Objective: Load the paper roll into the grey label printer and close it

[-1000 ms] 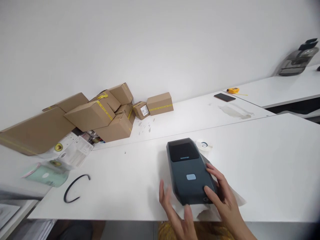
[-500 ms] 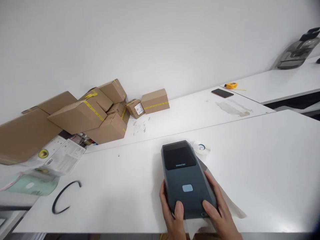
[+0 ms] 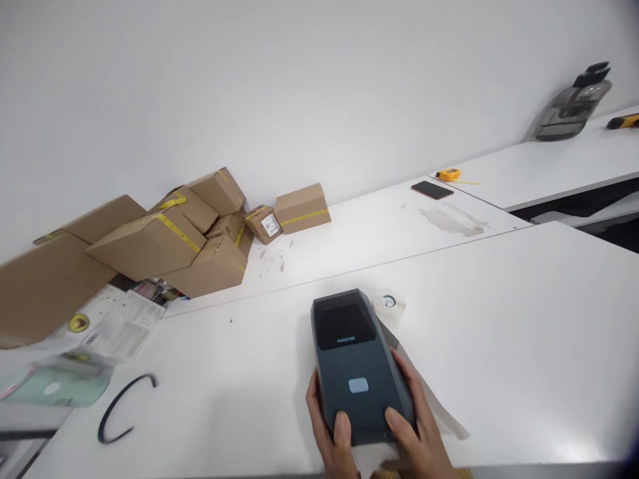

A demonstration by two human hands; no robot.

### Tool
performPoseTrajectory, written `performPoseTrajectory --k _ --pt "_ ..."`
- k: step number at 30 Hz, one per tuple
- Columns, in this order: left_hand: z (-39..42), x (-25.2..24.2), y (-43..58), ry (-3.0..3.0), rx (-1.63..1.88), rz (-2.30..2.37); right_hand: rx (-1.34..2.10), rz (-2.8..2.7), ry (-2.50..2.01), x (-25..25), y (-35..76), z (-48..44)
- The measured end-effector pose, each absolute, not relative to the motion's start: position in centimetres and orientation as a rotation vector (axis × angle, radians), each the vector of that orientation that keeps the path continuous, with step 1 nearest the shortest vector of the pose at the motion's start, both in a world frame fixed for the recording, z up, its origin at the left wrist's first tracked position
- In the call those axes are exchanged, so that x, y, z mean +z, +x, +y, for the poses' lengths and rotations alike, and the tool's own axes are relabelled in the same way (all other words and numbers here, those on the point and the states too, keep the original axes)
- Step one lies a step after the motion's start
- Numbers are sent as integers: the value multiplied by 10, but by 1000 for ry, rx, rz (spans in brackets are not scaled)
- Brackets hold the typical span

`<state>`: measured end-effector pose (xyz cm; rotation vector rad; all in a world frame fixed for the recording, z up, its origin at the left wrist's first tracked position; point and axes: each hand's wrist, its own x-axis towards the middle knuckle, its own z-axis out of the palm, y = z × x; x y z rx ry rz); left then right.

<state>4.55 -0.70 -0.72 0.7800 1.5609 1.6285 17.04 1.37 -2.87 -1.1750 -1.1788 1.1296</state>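
Both hands hold a dark blue-grey label printer (image 3: 344, 372), with a black window at its far end and a pale blue button on top. My left hand (image 3: 332, 432) grips its near left corner, thumb on top and fingers along the side. On the near right corner, my right hand (image 3: 419, 426) wraps the side in the same way, thumb on the top face. Just past the printer's far right edge lies a white roll of labels (image 3: 394, 308). A greyish thin strip (image 3: 444, 414) runs out from under the right side toward the table's front.
Cardboard boxes (image 3: 144, 243) with yellow tape are piled at the back left. Papers and a green pouch (image 3: 74, 382) lie by them, near a black curved band (image 3: 110, 409). At the back right are a phone (image 3: 432, 190), a yellow tape measure (image 3: 448, 174) and a grey bottle (image 3: 572, 106).
The view has shifted a little, so most of the table's things appear farther left and slightly lower. Both hands keep the same grip on the label printer.
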Motion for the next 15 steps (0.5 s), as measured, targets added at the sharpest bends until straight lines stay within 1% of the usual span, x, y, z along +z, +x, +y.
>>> performPoseTrajectory --k 4,5,7,9,11,13,15 --pt "-28 3 30 879 1440 1519 1148 -1201 -1149 -29 176 17" --pt "-38 2 27 874 1445 1544 1162 -1215 -1146 -29 178 16" --pt "-58 -6 23 847 1527 1739 1174 -1235 -1129 -33 182 12" --pt "-74 -15 21 881 1499 1844 1161 -1241 -1084 -37 184 5" --pt "-79 -19 23 928 1365 1653 1104 -1273 -1031 -38 184 -7" --pt "-76 -16 31 789 1188 1438 990 -1365 -1015 -36 184 -18" --pt "-70 -7 42 616 1160 1309 858 -1490 -1042 -31 183 -27"
